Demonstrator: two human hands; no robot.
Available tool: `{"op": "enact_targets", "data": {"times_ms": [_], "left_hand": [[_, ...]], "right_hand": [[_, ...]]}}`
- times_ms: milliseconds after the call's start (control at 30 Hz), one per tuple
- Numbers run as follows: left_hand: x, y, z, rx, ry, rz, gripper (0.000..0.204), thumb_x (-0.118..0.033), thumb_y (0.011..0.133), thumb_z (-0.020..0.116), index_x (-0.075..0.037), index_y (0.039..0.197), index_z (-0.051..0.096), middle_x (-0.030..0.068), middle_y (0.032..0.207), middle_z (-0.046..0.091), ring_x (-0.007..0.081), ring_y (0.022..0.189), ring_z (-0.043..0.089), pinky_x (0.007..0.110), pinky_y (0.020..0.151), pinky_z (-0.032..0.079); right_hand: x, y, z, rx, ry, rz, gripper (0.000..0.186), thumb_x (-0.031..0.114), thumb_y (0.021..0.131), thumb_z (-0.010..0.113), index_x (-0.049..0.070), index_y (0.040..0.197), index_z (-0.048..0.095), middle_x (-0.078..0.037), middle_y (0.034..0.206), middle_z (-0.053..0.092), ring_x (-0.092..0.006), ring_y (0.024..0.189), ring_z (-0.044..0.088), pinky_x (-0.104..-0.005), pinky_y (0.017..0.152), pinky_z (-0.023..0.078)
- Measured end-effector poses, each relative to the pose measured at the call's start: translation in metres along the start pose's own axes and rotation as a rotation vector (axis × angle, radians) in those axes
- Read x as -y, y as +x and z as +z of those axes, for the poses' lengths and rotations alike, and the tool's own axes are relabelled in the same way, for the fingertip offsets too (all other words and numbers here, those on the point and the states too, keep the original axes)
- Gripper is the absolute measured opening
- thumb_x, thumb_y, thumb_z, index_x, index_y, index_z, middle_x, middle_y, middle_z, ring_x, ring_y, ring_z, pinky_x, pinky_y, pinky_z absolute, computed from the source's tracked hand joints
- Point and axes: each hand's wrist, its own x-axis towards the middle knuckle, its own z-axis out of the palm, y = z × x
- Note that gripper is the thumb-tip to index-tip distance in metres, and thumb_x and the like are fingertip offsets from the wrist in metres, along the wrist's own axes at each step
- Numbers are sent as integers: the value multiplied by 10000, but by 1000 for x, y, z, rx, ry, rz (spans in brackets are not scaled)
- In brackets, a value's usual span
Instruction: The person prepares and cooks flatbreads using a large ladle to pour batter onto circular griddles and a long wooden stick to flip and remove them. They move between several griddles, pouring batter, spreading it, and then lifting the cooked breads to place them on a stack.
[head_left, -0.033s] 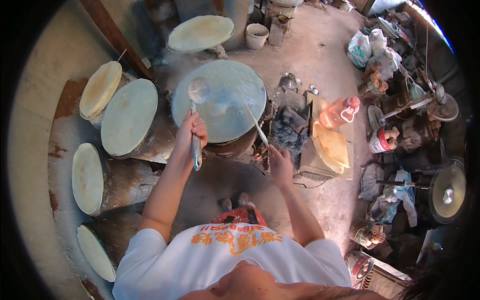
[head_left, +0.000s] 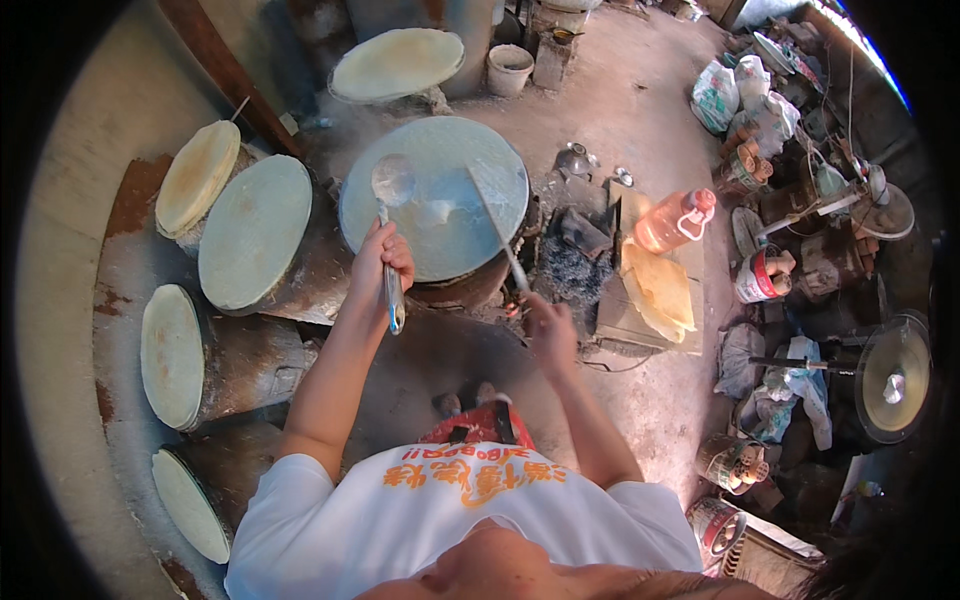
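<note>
The left hand (head_left: 381,258) is gripping a metal ladle (head_left: 388,205) over the round griddle (head_left: 433,197) while the right hand (head_left: 547,330) is clasping a thin stick (head_left: 497,228) (both fists closed), so batter risks dripping unevenly or a wrist brushing the hot plate.

The ladle (head_left: 392,182) looks like dull grey metal. The round griddle (head_left: 440,170) is smooth, matt and pale. The bottle (head_left: 676,220) is glossy orange plastic.
</note>
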Motion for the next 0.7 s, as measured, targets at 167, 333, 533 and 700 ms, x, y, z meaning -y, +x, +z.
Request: {"op": "enact_targets", "data": {"times_ms": [167, 333, 533, 700], "left_hand": [[60, 15, -28, -57, -228, 43, 244, -101, 918, 515, -138, 723, 373, -60, 580, 357, 46, 458, 376, 185, 434, 385], [90, 9, -17, 319, -919, -83, 273, -121, 936, 459, -103, 669, 404, -30, 541, 367, 82, 415, 397, 214, 397, 408], [86, -18, -5, 521, -1124, 14, 285, -197, 971, 448, -56, 724, 442, -30, 532, 370, 67, 359, 355, 220, 322, 337], [74, -151, -36, 817, -794, 367, 415, -237, 986, 422, -150, 1392, 405, -37, 505, 349, 53, 343, 368, 211, 307, 376]], "right_hand": [[-15, -5, 85, 119, 381, 40, 303, 93, 893, 541, 89, 1189, 607, -92, 823, 606, -160, 633, 578, -290, 552, 466], [2, 48, 13, 259, 139, -161, 351, 202, 842, 646, 133, 1185, 618, -170, 948, 658, -272, 779, 646, -347, 713, 499], [-26, 111, -13, 296, 63, -215, 276, 253, 899, 545, 169, 1146, 635, -184, 802, 619, -362, 727, 598, -440, 666, 488], [-16, 106, -28, 592, -173, -318, 295, 208, 841, 600, 182, 1130, 648, -146, 935, 644, -313, 848, 636, -388, 721, 521]]}}
